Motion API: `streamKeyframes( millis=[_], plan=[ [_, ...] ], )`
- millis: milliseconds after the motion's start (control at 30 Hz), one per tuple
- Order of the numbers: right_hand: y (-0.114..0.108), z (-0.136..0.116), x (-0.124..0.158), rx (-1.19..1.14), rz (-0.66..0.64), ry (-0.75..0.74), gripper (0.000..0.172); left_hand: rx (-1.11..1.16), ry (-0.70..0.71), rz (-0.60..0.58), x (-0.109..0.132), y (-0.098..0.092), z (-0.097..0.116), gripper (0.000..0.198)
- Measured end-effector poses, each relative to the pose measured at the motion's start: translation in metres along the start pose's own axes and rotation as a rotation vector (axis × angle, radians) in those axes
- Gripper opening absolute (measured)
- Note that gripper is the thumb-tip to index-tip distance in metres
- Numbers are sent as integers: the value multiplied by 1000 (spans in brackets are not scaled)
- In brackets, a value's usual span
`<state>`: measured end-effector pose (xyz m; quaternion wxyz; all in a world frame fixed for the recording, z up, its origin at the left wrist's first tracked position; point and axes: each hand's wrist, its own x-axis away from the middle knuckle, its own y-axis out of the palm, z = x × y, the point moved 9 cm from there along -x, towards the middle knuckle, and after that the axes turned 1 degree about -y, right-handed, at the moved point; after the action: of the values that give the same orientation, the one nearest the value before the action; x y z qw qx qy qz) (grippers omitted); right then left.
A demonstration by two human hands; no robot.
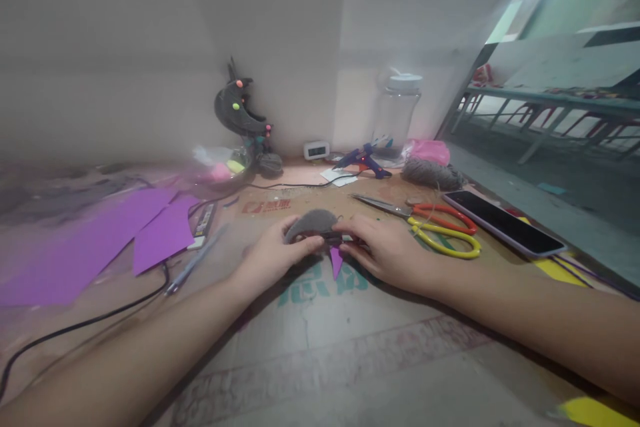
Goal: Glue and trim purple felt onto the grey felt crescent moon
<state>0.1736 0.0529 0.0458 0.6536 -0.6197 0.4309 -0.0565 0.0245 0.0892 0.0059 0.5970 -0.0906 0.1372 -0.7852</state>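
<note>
Probably light and soft, best held by its rim, the grey curved fuzzy piece [316,221] is pinched in the left hand [274,250], left of the orange-and-yellow-handled metal scissors [401,209]. The right hand [390,252] has an unclear grip.

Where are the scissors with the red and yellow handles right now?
In the head view, the scissors lie right of centre, just beyond the right hand, with the phone to their right and the blue glue gun farther back.
</note>
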Motion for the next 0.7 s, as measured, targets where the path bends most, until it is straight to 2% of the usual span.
streamKeyframes(
  millis=[133, 300, 367, 467, 500, 600, 700],
  plan=[
    [0, -3, 0, 9, -2, -21, 23, -29, 14, 10, 0, 0, 4, 36],
    [-4, -1, 1, -9, 6, 19, 28, 67, 4, -5, -3, 4, -1, 23],
    [-4, 2, 2, 2, 5, 47, 22, 112, -7, -2, -5, 5, -6, 21],
    [3, 4, 2, 2, -68, 66, 6, 170, -4, 2, -7, 6, -7, 19],
    [7, 4, 2, -7, -104, 59, 6, 180, -1, -4, -6, 7, -7, 19],
    [17, -2, 3, -52, -211, 1, 24, 184, 1, -10, -5, 8, -3, 20],
    [20, -9, 4, -68, -246, -64, 37, 140, -14, -11, -2, 8, 0, 24]
  ],
)
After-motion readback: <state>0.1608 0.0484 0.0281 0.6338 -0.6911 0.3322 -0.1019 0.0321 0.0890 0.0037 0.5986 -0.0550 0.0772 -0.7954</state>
